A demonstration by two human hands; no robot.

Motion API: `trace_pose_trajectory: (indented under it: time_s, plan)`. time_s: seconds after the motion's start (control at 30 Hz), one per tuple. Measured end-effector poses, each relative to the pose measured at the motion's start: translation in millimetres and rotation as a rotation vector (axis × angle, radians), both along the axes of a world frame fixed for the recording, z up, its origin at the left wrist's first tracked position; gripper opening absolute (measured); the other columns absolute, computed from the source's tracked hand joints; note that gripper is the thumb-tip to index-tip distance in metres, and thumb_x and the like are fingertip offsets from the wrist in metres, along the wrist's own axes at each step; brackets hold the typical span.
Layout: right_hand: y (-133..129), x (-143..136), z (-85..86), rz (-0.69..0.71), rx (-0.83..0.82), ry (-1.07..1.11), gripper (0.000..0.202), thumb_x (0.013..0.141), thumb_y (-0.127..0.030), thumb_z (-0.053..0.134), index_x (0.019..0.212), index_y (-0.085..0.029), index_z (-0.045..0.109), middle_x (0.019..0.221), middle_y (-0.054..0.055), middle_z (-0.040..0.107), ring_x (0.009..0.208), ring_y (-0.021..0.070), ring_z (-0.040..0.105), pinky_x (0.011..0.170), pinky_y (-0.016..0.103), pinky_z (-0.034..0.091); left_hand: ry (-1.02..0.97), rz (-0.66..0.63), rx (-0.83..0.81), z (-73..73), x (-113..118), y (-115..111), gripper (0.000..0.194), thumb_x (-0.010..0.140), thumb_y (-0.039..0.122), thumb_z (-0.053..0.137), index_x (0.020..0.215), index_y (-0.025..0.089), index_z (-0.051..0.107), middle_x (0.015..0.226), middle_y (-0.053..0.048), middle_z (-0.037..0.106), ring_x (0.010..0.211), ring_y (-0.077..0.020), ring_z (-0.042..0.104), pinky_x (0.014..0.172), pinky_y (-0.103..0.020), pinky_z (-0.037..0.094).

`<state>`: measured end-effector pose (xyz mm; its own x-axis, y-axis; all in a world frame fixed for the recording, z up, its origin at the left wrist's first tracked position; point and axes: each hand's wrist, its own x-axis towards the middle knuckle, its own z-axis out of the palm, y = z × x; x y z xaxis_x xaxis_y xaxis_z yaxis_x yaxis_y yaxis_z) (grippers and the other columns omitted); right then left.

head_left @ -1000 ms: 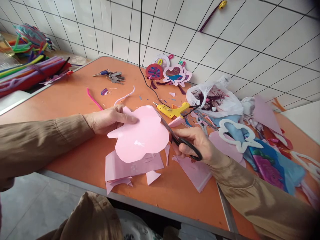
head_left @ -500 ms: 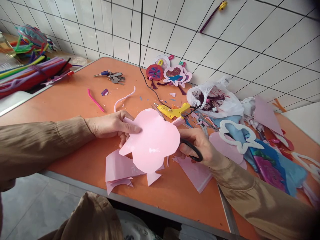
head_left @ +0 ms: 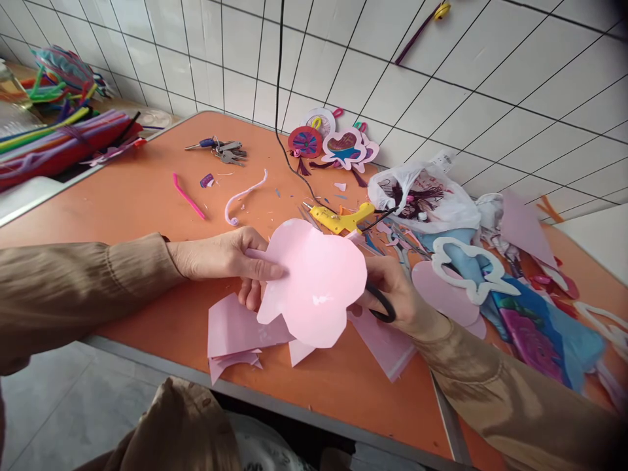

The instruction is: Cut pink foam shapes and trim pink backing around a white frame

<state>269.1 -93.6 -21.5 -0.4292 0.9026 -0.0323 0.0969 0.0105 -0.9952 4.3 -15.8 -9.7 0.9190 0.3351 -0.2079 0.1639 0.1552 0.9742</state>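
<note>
Khaki-brown long sleeves (head_left: 142, 265) — stitched cuffs — hands bare.

Scissors (head_left: 387, 303) mostly behind pink cutout (head_left: 316, 278)

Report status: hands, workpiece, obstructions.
Left hand: gripping pink cutout. Right hand: holding black-handled scissors, blades hidden behind cutout. Yellow glue gun lies just beyond cutout.

This is a craft spot, home or workshop unclear: a table (head_left: 132, 203) by a tiled wall (head_left: 235, 59) holds ornaments (head_left: 342, 148) and a glue gun (head_left: 336, 220) at twelve o'clock and paper scraps (head_left: 238, 333) at seven, with pipe cleaners (head_left: 63, 147) at ten.
</note>
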Motion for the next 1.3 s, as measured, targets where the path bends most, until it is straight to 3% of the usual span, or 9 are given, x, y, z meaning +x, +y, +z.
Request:
trace_pose_trajectory:
  time_s: [0.23,0.4,0.57,0.77,0.9,1.07,1.17,1.3]
  plan:
    - [0.7,0.0,-5.8,0.042,0.048,0.045,0.039,0.081,-0.054,0.076,0.074,-0.017,0.064,0.057,-0.002,0.051,0.047,0.0088,0.044,0.042,0.022,0.035,0.003,-0.005,0.013,-2.5,1.4,-1.5,0.042,0.091,0.047,0.070,0.069,0.011,0.076,0.068,-0.012,0.078,0.054,-0.0160,0.072,0.051,-0.020,0.058]
    - [-0.6,-4.9,-1.3,0.027,0.008,0.068,0.034,0.075,-0.043,0.083,0.070,-0.017,0.061,0.056,-0.002,0.053,0.046,0.0087,0.046,0.042,0.021,0.035,-0.003,-0.019,0.012,-4.0,2.1,-0.8,0.043,0.092,0.046,0.068,0.069,0.011,0.076,0.066,-0.012,0.077,0.054,-0.0159,0.072,0.052,-0.020,0.059]
    - [-2.1,-6.2,-0.4,-0.024,-0.064,0.090,0.034,0.064,-0.034,0.089,0.065,-0.017,0.060,0.053,-0.003,0.051,0.044,0.0079,0.042,0.041,0.021,0.035,-0.008,-0.024,0.040,-2.6,1.6,-0.3,0.044,0.093,0.046,0.069,0.066,0.011,0.076,0.059,-0.010,0.074,0.048,-0.0134,0.068,0.049,-0.018,0.056]
    - [2.3,-4.9,0.2,-0.207,0.034,-0.016,0.022,0.073,-0.038,0.080,0.079,-0.019,0.069,0.060,-0.001,0.059,0.050,0.0120,0.052,0.047,0.024,0.043,-0.054,0.019,0.004,-12.8,1.1,3.6,0.047,0.091,0.051,0.069,0.066,0.011,0.075,0.063,-0.013,0.076,0.052,-0.0170,0.071,0.052,-0.022,0.059]
    - [11.4,-3.5,3.6,-0.264,0.199,-0.288,0.016,0.073,-0.024,0.067,0.087,-0.018,0.071,0.068,0.002,0.067,0.063,0.0166,0.061,0.057,0.026,0.046,-0.079,0.018,-0.006,-18.7,1.2,5.4,0.045,0.090,0.049,0.069,0.069,0.010,0.077,0.059,-0.012,0.074,0.049,-0.0156,0.069,0.051,-0.021,0.059]
    - [15.5,2.9,7.7,-0.284,0.464,-0.989,0.027,0.077,-0.015,0.056,0.102,-0.015,0.066,0.074,0.006,0.071,0.063,0.0178,0.059,0.059,0.028,0.036,-0.079,0.035,-0.031,-10.2,1.8,1.8,0.045,0.089,0.049,0.071,0.069,0.010,0.078,0.058,-0.011,0.074,0.045,-0.0130,0.065,0.051,-0.020,0.058]
    - [13.6,3.4,14.2,-0.215,0.566,-1.266,0.016,0.080,-0.016,0.054,0.091,-0.016,0.065,0.075,0.008,0.070,0.059,0.0176,0.054,0.056,0.029,0.025,-0.101,0.077,-0.051,-8.2,2.9,-0.6,0.048,0.086,0.053,0.074,0.069,0.009,0.079,0.060,-0.013,0.075,0.044,-0.0129,0.065,0.051,-0.021,0.058]
    - [13.3,0.0,22.3,-0.155,0.618,-1.367,0.008,0.078,-0.018,0.056,0.074,-0.020,0.063,0.061,0.004,0.062,0.052,0.0161,0.046,0.054,0.029,0.017,-0.143,0.164,-0.045,-12.8,5.9,-1.1,0.051,0.084,0.056,0.075,0.066,0.009,0.078,0.060,-0.014,0.075,0.045,-0.0121,0.066,0.050,-0.018,0.057]
